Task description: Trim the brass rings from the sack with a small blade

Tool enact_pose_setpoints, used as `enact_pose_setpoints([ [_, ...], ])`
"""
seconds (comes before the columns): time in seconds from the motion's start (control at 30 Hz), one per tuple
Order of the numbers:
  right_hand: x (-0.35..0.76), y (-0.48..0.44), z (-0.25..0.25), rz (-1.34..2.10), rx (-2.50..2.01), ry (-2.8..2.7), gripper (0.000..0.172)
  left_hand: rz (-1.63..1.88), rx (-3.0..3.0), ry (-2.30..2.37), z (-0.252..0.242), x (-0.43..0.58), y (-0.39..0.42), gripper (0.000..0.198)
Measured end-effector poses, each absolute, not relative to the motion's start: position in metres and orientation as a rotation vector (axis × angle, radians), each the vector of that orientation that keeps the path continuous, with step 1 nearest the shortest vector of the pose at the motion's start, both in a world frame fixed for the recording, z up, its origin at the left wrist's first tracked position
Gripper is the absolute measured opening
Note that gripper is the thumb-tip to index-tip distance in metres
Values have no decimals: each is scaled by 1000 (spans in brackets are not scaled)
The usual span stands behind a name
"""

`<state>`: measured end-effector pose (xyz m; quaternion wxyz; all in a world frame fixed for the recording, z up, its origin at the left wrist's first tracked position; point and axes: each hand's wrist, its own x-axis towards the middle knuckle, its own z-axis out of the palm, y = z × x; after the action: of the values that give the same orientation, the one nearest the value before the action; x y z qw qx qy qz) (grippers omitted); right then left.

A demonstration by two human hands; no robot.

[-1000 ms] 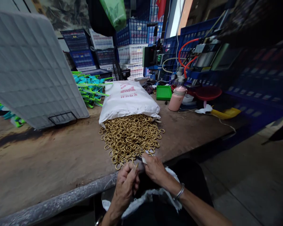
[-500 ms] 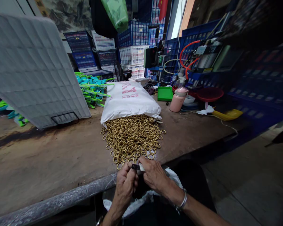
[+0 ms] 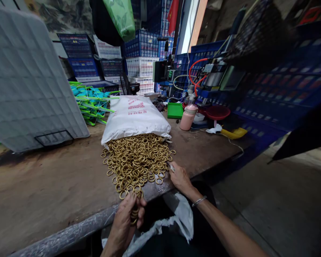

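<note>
Your left hand (image 3: pixel 124 214), low in the frame and left of centre, is curled closed around several gold-coloured rings (image 3: pixel 134 216); they show between your thumb and fingers, by the near edge of the desk (image 3: pixel 48 189). Your right hand (image 3: pixel 180 178), right of centre in the lower half of the frame, is closed in a pinch on a small tool (image 3: pixel 172 167) with a pale handle and a dark tip. That tip points at the right flank of the ring pile (image 3: pixel 139 160); I cannot tell whether it touches a ring. A silver-coloured bracelet (image 3: pixel 199 201) circles your right wrist.

The pile lies mid-frame, spreading from the white sack (image 3: pixel 141 119) with red print towards you, a few rings loose at its sides. Below the desk edge, at the bottom centre, a crumpled white sheet (image 3: pixel 186 214) lies between your arms.

Right of the sack you have a green tray (image 3: pixel 175 110), a pink bottle (image 3: pixel 187 120), a red bowl (image 3: pixel 218 112) and a yellow scoop (image 3: pixel 234 133). At the left of the frame a pale ribbed panel (image 3: pixel 34 78) leans, with green and turquoise pieces (image 3: pixel 92 101) between it and the sack.
</note>
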<state>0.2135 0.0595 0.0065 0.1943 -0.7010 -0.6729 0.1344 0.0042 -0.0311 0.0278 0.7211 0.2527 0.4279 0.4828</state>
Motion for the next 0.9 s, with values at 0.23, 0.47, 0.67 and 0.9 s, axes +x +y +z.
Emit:
enact_pose_setpoints([
  [0.23, 211, 68, 0, 418, -1942, -1912, 15, 1108, 525, 889, 31, 6, -29, 24],
  [0.47, 204, 68, 2, 285, -2100, -1982, 14, 1058, 417, 777, 26, 2, -26, 26],
  [0.67, 210, 67, -1, 310, -1995, -1944, 11, 1079, 353, 768, 18, 1, -22, 21],
  [0.9, 193, 43, 8, 673, -1557, -1777, 16, 1104, 512, 927, 17, 13, -20, 32],
])
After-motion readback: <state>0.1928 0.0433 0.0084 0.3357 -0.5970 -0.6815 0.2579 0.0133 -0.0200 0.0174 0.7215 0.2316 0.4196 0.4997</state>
